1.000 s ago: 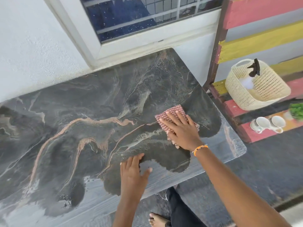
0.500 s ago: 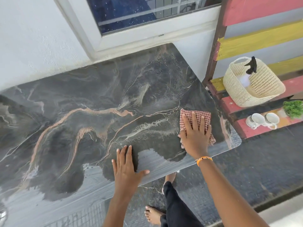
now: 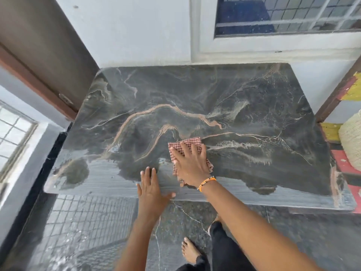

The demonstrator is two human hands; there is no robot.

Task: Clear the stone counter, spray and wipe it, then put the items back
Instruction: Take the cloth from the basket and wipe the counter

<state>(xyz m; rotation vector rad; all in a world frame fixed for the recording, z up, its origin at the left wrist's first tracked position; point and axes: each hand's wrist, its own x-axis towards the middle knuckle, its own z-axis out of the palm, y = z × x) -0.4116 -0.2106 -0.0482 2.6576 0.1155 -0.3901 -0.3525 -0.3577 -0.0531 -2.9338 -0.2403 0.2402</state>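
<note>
Fingers [image 3: 192,151] of right hand [image 3: 192,167] spread wide and flat, pressing down on checked cloth [image 3: 185,143]; nothing gripped, palm simply weighting the fabric against the stone. Orange band [image 3: 207,182] around that wrist. Cloth red-and-white, crumpled, partly hidden under the palm, far edge and right corner poking out. Lying near the middle of stone counter [image 3: 244,106], slightly toward the near edge.

Left hand [image 3: 151,190] just left of the right, also open, fingers together and straight, palm resting flat on the near lip of the counter, thumb pointing right along the edge. Not touching the cloth.

Counter dark grey with pale and rust-coloured veins running left to right, bare apart from cloth and hands. Near strip looking lighter and streaked, far part darker.

Beyond the far edge, white wall and window [image 3: 283,14] with grille. At far left, brown door frame [image 3: 35,75]. At right, painted shelf [image 3: 349,90] in yellow and red, with cream woven basket [image 3: 351,141] partly cut off by the frame. Below the counter, dark glossy floor [image 3: 88,231], bare foot [image 3: 190,251] and black trouser leg [image 3: 222,249].
</note>
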